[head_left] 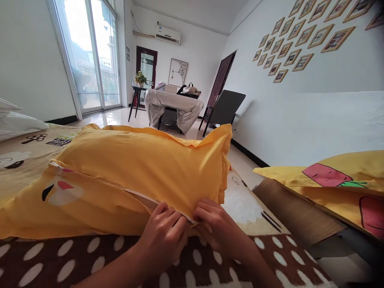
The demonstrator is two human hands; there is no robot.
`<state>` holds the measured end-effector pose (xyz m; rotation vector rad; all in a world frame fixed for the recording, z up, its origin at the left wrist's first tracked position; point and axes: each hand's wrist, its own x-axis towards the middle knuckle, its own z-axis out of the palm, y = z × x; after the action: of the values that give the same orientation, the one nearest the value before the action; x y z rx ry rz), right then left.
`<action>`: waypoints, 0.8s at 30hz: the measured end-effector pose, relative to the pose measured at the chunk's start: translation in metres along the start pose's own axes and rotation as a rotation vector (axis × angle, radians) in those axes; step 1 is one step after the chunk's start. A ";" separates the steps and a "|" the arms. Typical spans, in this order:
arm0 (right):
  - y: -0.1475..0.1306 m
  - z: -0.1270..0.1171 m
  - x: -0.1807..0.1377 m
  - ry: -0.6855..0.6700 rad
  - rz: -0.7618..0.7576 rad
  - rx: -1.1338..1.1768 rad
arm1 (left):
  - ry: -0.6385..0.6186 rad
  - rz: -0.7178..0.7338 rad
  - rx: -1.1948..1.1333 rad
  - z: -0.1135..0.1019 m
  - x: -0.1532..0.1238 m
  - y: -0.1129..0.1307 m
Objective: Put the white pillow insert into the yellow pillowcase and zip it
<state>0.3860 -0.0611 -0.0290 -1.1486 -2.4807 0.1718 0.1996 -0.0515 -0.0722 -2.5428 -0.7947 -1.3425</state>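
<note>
A plump yellow pillow in a flanged pillowcase lies across the bed in front of me. Its zipper seam runs along the near side, with a gap showing white toward the right end. My left hand is closed on the case's edge beside that gap. Close to its right, my right hand pinches the fabric near the seam's right end. The zipper pull cannot be made out; the fingers cover that spot. Below the seam, a printed animal face shows on the left part.
Under the pillow is a patterned blanket, brown with white spots at the front. More yellow printed bedding rests on a wooden surface at the right. Farther back stand a covered table, a dark chair and a plant.
</note>
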 end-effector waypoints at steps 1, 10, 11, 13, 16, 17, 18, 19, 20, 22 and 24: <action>0.000 0.000 0.000 -0.010 -0.005 0.000 | -0.002 -0.006 -0.006 0.000 0.000 0.000; 0.002 0.014 0.005 0.001 -0.054 -0.232 | -0.068 -0.126 -0.088 -0.003 0.002 -0.002; 0.002 0.014 0.005 0.011 -0.068 -0.234 | -0.087 -0.146 -0.088 -0.005 0.003 -0.003; 0.002 0.014 0.006 0.024 -0.096 -0.210 | -0.120 -0.176 -0.073 -0.011 0.005 -0.005; 0.000 0.014 0.007 0.058 -0.105 -0.193 | -0.191 -0.216 -0.048 -0.021 0.007 -0.010; 0.000 0.016 0.008 0.076 -0.102 -0.206 | -0.229 -0.231 -0.047 -0.025 0.008 -0.011; 0.000 0.017 0.008 0.094 -0.099 -0.224 | -0.268 -0.246 -0.046 -0.028 0.008 -0.013; 0.000 0.019 0.009 0.111 -0.100 -0.243 | -0.306 -0.262 -0.042 -0.031 0.009 -0.014; 0.001 0.021 0.009 0.122 -0.101 -0.258 | -0.336 -0.277 -0.036 -0.034 0.010 -0.016; 0.001 0.024 0.010 0.133 -0.108 -0.276 | -0.369 -0.294 -0.019 -0.040 0.010 -0.018; 0.002 0.026 0.010 0.156 -0.114 -0.287 | -0.381 -0.298 -0.007 -0.043 0.011 -0.020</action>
<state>0.3707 -0.0508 -0.0504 -1.0777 -2.4757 -0.3035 0.1629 -0.0462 -0.0398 -2.8113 -1.2813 -0.9297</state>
